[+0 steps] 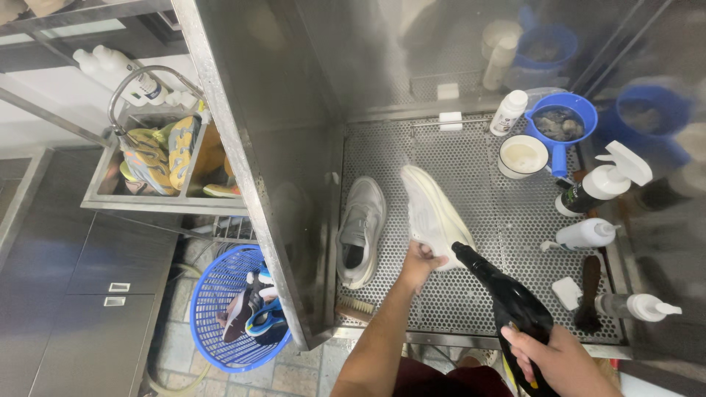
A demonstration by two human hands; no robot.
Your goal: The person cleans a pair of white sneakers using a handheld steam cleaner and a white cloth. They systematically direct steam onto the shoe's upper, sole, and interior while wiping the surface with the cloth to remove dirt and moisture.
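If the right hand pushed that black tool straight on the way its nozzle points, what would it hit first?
Most likely the pale shoe held up by the left hand; the black tool's tip in the right hand sits just beside it, though depth is unclear.

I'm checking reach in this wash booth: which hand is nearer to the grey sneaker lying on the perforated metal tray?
Left. The left hand, holding up a white shoe, is just right of the grey sneaker. The right hand grips a black spray tool much farther right and nearer the camera.

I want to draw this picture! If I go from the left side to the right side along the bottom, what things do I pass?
Blue basket of shoes → grey shoe lying on the holey metal tray → left hand holding up a white shoe → black spray gun in the right hand → dark brush → white pump bottle.
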